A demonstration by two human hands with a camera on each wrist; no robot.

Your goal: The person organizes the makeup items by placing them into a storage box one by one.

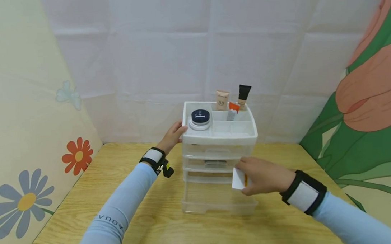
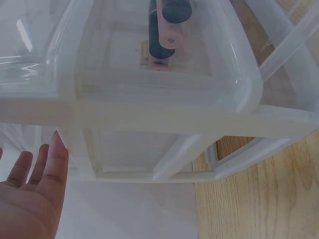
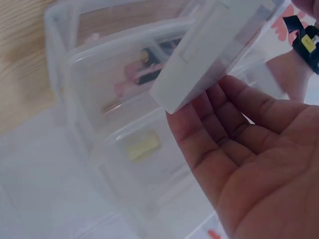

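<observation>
A white plastic drawer organizer (image 1: 220,139) stands on the table with clear drawers in its front. My left hand (image 1: 172,136) rests against its upper left side; in the left wrist view its fingers (image 2: 52,167) are fairly straight beside the frame. In front of the drawers, my right hand (image 1: 262,175) holds a small white box (image 1: 238,178) with an orange strip. The right wrist view shows that white box (image 3: 199,59) pinched at the fingertips, overlapping the drawers. Inside a drawer lie dark and pink cosmetic tubes (image 2: 171,30).
On the organizer's top sit a jar with a navy lid (image 1: 200,116), a beige BB cream tube (image 1: 222,99), a black-capped tube (image 1: 244,94) and an orange-capped tube (image 1: 233,110). A yellow piece (image 3: 143,144) lies lower in the organizer. White cloth (image 1: 148,59) hangs behind.
</observation>
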